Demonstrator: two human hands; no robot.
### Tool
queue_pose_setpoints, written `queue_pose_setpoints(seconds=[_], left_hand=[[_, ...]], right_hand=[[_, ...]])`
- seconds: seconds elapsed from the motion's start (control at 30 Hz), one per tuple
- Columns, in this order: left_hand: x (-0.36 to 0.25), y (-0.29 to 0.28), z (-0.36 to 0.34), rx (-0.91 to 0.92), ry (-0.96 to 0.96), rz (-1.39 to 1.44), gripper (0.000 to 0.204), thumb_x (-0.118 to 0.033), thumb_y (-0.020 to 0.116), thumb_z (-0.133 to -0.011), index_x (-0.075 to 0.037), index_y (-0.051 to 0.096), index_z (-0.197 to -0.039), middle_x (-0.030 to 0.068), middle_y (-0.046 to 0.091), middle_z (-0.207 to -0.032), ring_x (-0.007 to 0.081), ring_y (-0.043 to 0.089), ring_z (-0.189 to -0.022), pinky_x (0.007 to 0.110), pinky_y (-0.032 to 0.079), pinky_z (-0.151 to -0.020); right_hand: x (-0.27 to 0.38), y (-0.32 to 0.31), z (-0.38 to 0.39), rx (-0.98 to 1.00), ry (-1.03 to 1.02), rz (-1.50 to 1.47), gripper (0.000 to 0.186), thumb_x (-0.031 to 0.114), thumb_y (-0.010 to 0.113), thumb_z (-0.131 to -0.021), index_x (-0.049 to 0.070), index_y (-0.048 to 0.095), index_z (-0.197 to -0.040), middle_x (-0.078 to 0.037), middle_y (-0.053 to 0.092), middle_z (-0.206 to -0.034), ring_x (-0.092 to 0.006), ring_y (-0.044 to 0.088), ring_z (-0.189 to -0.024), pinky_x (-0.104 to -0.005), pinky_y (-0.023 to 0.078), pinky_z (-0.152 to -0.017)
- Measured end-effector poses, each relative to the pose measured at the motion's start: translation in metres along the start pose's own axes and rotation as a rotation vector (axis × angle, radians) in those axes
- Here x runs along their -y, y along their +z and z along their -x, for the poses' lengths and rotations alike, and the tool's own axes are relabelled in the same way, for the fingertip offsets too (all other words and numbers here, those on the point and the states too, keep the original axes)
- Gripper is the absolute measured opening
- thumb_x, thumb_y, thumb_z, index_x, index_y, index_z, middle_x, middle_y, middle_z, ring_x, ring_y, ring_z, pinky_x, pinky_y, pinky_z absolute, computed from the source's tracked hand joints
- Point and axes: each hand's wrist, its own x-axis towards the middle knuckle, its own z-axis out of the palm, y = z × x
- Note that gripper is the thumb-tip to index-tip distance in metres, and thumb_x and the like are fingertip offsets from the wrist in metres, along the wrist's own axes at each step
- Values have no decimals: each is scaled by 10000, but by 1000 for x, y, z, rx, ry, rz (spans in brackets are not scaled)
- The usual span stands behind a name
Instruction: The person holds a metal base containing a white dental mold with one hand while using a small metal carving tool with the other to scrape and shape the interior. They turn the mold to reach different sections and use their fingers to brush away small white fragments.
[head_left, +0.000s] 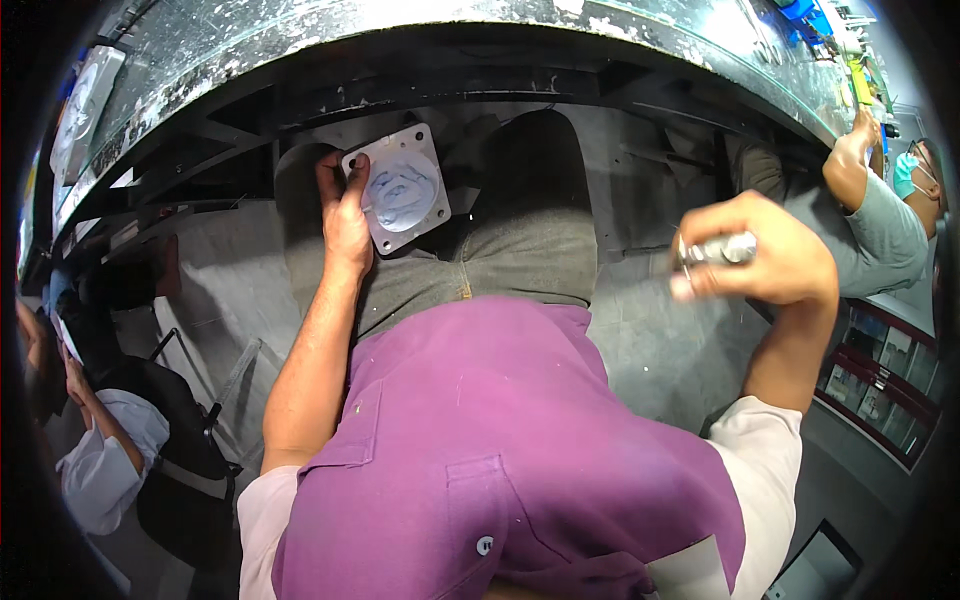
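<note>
My left hand [345, 222] grips a square pale metal plate [428, 222] by its left edge, thumb on top. Holes pierce the plate's corners, and a rounded raised relief with bluish marks fills its middle. The plate is tilted above my thighs. Off to the right, away from the plate, my right hand [785, 250] is raised with its fingers closed round a short silvery cylindrical tool [735, 248]. Motion smears the fingertips and the tool's front end, so its exact kind does not show.
A worn dark workbench [330, 32] curves across the top, its edge above my knees. One person [905, 225] in a mask sits at the right; another person [115, 450] is at the left beside a black chair [185, 500]. A glass-fronted cabinet [880, 385] stands at the right.
</note>
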Motion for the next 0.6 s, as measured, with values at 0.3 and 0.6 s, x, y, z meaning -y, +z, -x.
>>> queue_pose_setpoints(seconds=[0.3, 0.6], left_hand=[[9, 15, -5, -50, -281, 395, 284, -247, 632, -1091, -117, 480, -1293, 106, 628, -1229, 248, 648, -1181, 442, 552, -1028], [16, 13, 5, 27, -310, 440, 245, -251, 613, -1097, -127, 463, -1247, 114, 613, -1250, 254, 641, -1207, 468, 545, -1052]], right_hand=[[2, 49, -36, -5, -364, -90, 431, 474, 836, -889, 59, 765, -982, -155, 754, -835, -369, 748, -793, -423, 574, -707], [42, 106, -108, -402, -225, 29, 314, 377, 803, -941, 71, 742, -985, -150, 739, -814, -393, 730, -780, -448, 558, -668]])
